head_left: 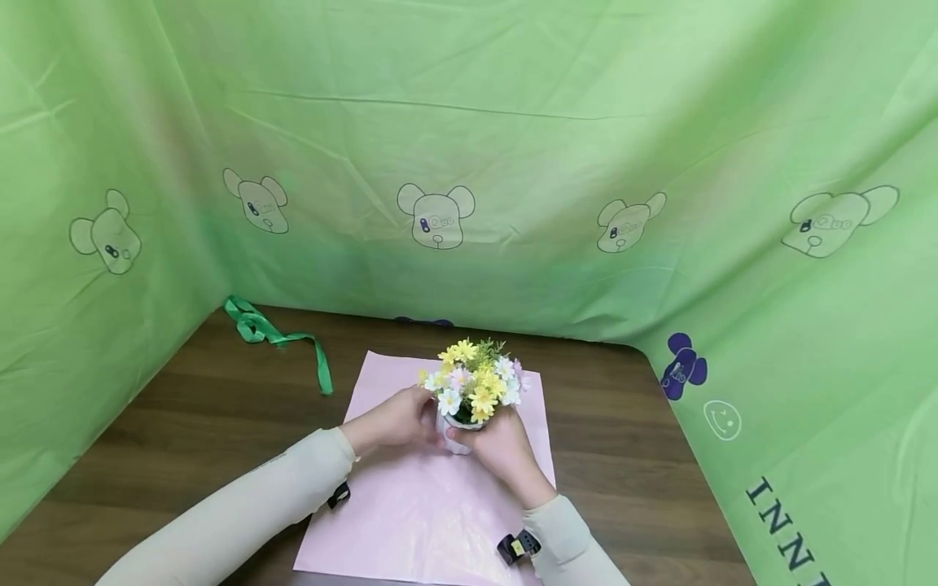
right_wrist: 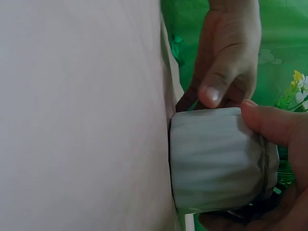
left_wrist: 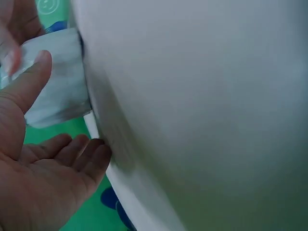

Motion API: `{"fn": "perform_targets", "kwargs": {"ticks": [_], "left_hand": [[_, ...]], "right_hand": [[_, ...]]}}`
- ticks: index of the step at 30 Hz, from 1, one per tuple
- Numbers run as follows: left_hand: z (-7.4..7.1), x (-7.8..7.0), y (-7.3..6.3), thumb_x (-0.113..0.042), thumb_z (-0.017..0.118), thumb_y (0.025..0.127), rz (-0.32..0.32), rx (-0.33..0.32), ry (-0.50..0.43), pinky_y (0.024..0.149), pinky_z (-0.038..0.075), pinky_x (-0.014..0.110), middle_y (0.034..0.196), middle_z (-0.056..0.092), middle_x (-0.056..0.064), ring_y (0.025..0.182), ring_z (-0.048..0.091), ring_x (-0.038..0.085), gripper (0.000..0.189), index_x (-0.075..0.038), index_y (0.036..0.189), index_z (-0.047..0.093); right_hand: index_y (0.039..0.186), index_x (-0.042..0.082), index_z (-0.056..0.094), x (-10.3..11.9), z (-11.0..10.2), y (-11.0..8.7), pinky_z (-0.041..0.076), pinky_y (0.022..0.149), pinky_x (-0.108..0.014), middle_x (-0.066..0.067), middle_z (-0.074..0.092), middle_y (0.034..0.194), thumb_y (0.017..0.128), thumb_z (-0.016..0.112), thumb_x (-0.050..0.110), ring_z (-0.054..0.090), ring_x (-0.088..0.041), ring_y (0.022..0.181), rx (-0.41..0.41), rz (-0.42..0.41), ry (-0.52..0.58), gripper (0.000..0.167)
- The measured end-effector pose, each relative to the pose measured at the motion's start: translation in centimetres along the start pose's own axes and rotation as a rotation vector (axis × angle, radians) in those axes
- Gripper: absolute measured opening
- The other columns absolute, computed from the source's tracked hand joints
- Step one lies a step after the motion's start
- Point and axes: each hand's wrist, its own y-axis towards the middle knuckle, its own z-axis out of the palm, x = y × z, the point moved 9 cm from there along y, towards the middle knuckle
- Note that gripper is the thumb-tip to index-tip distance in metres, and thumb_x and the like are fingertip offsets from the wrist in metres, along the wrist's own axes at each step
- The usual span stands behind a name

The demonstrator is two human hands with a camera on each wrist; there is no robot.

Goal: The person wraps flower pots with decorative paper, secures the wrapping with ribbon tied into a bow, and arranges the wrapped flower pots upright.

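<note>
A small white pot point(head_left: 459, 444) of yellow, white and pink artificial flowers point(head_left: 479, 387) stands on a pink sheet point(head_left: 410, 521). My right hand point(head_left: 506, 446) grips the pot near its rim; in the right wrist view its thumb lies along the ribbed white side of the pot point(right_wrist: 216, 159). On the other side is my left hand point(head_left: 401, 417), with its fingers loosely spread. In the left wrist view the left hand's point(left_wrist: 57, 166) fingertips are by the sheet, its thumb close to the pot; whether it touches the pot I cannot tell.
A loose green ribbon point(head_left: 267, 332) lies at the back left of the dark wooden table point(head_left: 623, 456). Green cloth point(head_left: 528, 146) with printed bear heads hangs around the back and both sides. A small black device point(head_left: 519, 547) is strapped at the right wrist.
</note>
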Motion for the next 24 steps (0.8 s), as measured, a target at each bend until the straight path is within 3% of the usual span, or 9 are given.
{"fn": "perform_targets", "kwargs": {"ticks": [4,8,12,17,24], "left_hand": [[0.6,-0.4,0.3,-0.028,0.097,0.063,0.016,0.007,0.006,0.091,0.053,0.037,0.106,0.066,0.003,0.093,0.060,0.015,0.069,-0.005,0.120,0.065],[1.2,-0.4,1.0,-0.032,0.098,0.062,0.006,0.032,-0.025,0.091,0.052,0.035,0.106,0.065,0.000,0.095,0.060,0.013,0.067,-0.008,0.116,0.065],[1.8,-0.9,1.8,-0.034,0.097,0.064,0.005,0.063,-0.042,0.103,0.049,0.039,0.118,0.066,0.004,0.109,0.062,0.018,0.077,-0.006,0.126,0.062],[2.4,-1.8,2.4,-0.038,0.097,0.066,0.034,0.081,-0.056,0.112,0.044,0.044,0.137,0.059,0.012,0.125,0.057,0.025,0.099,-0.002,0.145,0.050],[3.1,-2.2,3.0,-0.042,0.098,0.061,0.040,0.068,-0.057,0.106,0.047,0.039,0.134,0.061,0.004,0.118,0.059,0.017,0.102,-0.009,0.146,0.050]], "right_hand": [[0.142,0.006,0.051,-0.3,-0.1,-0.1,0.040,0.115,-0.045,-0.010,0.064,0.136,0.068,0.095,0.032,0.057,-0.025,0.131,-0.005,0.015,0.036,0.089],[0.146,0.005,0.047,-0.5,-0.4,-0.1,0.037,0.118,-0.046,-0.012,0.060,0.141,0.071,0.093,0.033,0.054,-0.027,0.135,0.007,0.009,0.049,0.093],[0.149,0.005,0.043,-1.2,-1.2,-0.2,0.034,0.119,-0.048,-0.014,0.056,0.146,0.073,0.092,0.034,0.050,-0.029,0.138,0.011,0.022,0.069,0.096],[0.149,0.008,0.044,-2.7,-1.8,-0.4,0.032,0.120,-0.050,-0.011,0.055,0.147,0.073,0.092,0.030,0.049,-0.029,0.140,0.018,0.082,0.204,0.092],[0.147,0.012,0.049,-3.5,-2.0,-0.6,0.031,0.121,-0.048,-0.005,0.057,0.145,0.074,0.092,0.023,0.049,-0.025,0.138,0.029,0.102,0.375,0.085]]}}
